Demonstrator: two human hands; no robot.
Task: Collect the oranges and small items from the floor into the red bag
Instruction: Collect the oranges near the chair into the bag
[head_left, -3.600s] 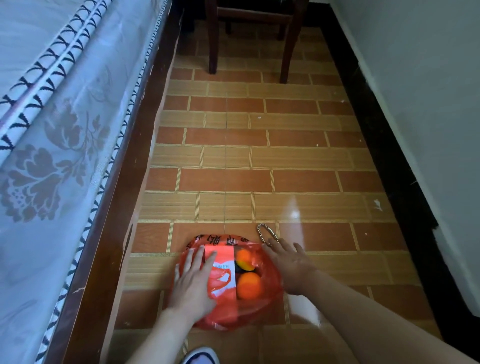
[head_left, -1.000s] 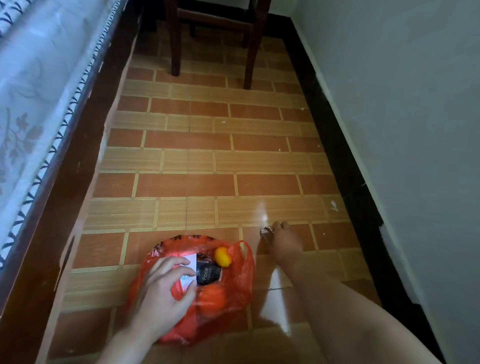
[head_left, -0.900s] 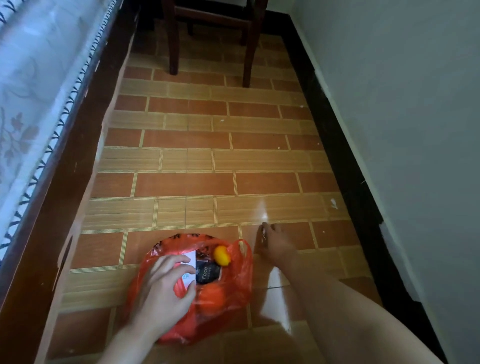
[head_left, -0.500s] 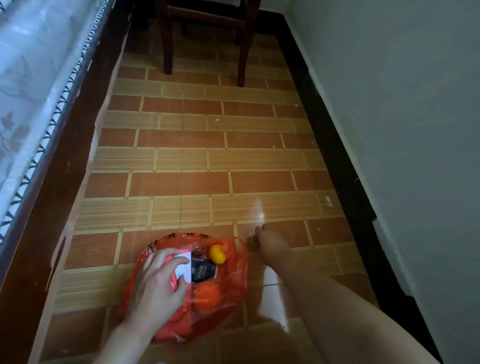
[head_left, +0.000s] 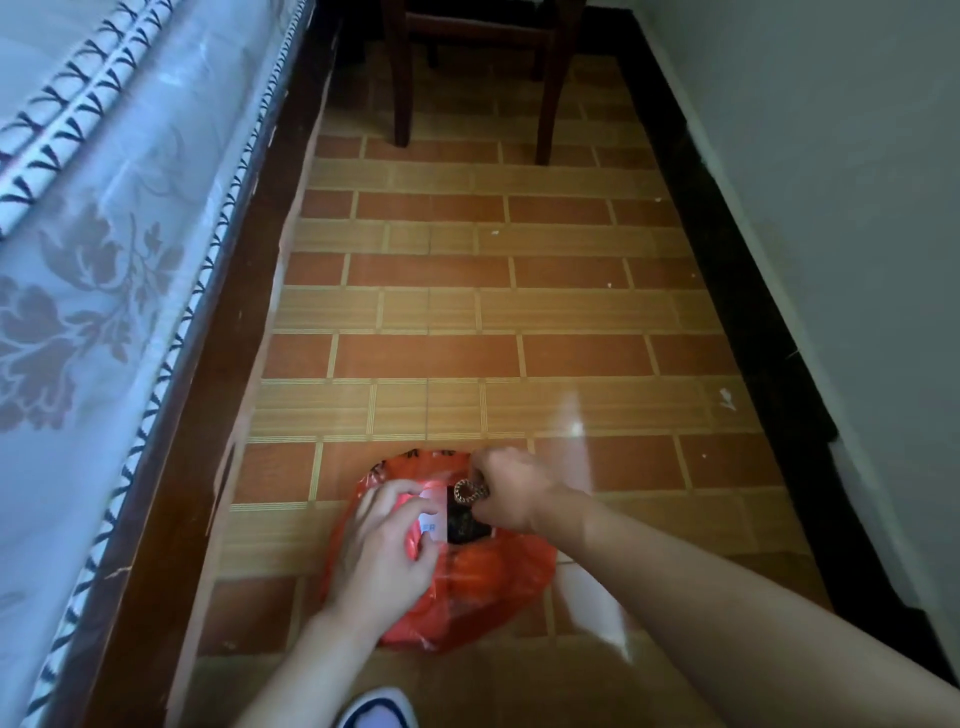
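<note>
- Head view: the right hand (head_left: 511, 488) has its grip pinched on a small chain-like ring (head_left: 469, 491), fingers curled round it, holding it just over the open mouth of the red bag (head_left: 467, 587).
- Just left of that grip, the left hand (head_left: 382, 551) grips the bag's near-left edge, fingers curled over the plastic and a white card-like item (head_left: 434, 527), keeping the mouth spread.
- Directly below the ring, inside the bag, lies a dark packet (head_left: 465, 525); nearer the person, an orange (head_left: 480, 564) shows through the red plastic. A second orange cannot be made out here.
- The bag sits on the tiled floor (head_left: 467, 312). Well beyond both hands stand dark chair legs (head_left: 402, 98); off to the left runs the bed (head_left: 93, 260) with its patterned cover, and a shoe toe (head_left: 376, 709) shows at the bottom edge.
- Step in hand, as I judge it: dropping the last small item into the bag. The next move calls for letting the fingers part while the ring is over the opening, not over the rim, with the left hand keeping the mouth wide.
- Against the earlier frames: half a second ago the right hand was down on the floor to the right of the bag, closing on the ring; now ring and hand are up and over the bag. The left hand has kept its hold on the bag's edge throughout.
</note>
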